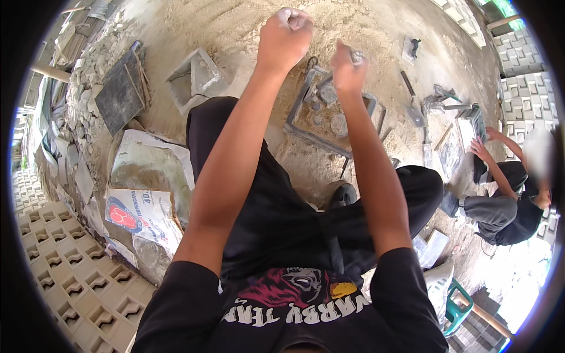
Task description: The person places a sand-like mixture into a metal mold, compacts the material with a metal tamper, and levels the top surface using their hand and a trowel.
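Note:
My left hand (286, 38) is raised beyond the mould, its dusty fingers curled into a fist; whatever it may hold is hidden. Closer in, my right hand (349, 67) is also closed, with grey dust on the fingers, above the far side of a dark metal mould frame (315, 140). The frame lies on the sandy ground in front of me, between my bent legs. Inside it are several round grey pieces (339, 125) amid loose sand, partly covered by my right hand and forearm.
A grey box-shaped block (200, 76) and a dark flat board (120, 88) lie to the left, near a torn cement bag (144, 215). A trowel (415, 115) rests at right. Further right, a seated co-worker (500, 200) handles another mould. Patterned blocks (76, 276) stand lower left.

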`<state>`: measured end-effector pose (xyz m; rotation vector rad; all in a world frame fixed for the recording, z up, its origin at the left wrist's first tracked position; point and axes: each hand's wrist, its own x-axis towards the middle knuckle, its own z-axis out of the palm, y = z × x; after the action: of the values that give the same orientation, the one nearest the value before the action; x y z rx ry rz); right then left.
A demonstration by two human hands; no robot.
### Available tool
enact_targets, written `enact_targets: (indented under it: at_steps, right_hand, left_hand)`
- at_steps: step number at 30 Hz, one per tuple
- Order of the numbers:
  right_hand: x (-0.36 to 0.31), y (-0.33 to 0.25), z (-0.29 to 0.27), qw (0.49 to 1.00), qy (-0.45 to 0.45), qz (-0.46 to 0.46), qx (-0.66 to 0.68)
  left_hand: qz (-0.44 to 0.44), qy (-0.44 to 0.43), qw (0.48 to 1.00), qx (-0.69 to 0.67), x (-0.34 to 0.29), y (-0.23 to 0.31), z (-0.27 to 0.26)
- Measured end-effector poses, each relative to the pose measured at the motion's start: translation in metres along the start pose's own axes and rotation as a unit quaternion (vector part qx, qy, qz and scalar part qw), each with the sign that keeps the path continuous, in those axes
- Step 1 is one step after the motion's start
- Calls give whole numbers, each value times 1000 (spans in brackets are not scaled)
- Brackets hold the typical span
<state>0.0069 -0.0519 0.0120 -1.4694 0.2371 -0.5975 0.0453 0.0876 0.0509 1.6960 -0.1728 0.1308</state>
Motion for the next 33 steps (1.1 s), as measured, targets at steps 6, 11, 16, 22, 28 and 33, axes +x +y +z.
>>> enact_targets:
  at_steps: [6,11,16,22,28,33]
  right_hand:
    - [12,-2,1,999,-15,27,-9]
    - [27,-3,13,998,-20,19,-55]
    - [46,12,-2,996,-62,32,-50]
    - [44,12,2,995,-62,-9,-83]
    - [60,9,0,994,-12,1,-105]
    - [72,9,-2,990,42,53,-121]
  left_hand:
    - [-2,25,998,53,-1,6,3]
    - [-7,31,997,70,-2,-6,2]
    - [7,5,999,41,3,-6,8]
    - [8,8,997,75,-1,-4,9]
    - [7,20,999,49,0,-4,13]
    - [13,4,998,69,0,-5,11]
